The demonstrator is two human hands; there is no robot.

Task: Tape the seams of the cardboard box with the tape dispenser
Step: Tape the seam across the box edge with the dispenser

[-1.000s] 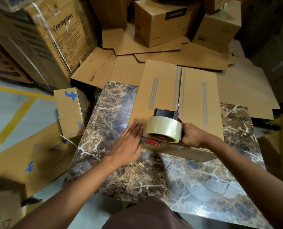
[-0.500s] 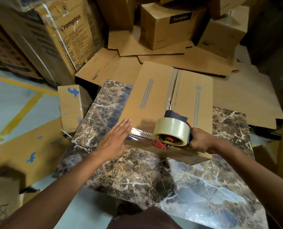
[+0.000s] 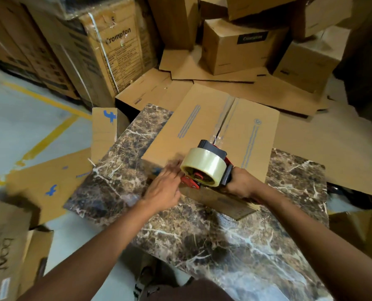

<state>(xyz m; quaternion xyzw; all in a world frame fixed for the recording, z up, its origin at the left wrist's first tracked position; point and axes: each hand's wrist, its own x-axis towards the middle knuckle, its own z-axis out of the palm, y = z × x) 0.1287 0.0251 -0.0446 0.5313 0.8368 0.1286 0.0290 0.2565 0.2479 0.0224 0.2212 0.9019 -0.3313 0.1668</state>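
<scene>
The cardboard box (image 3: 204, 127) lies flat across the far half of the bench (image 3: 235, 246), its far end past the far edge. Its centre seam (image 3: 225, 114) runs away from the person, so tape can be drawn along it. The right hand (image 3: 240, 183) wraps its fingers tight round the handle of the tape dispenser (image 3: 204, 168), setting the roll at the box's near edge, seemingly over the seam's end. The left hand (image 3: 163, 187), blurred, reaches beside the dispenser with fingers outstretched, likely pressing the tape's start down; no pinch shows.
</scene>
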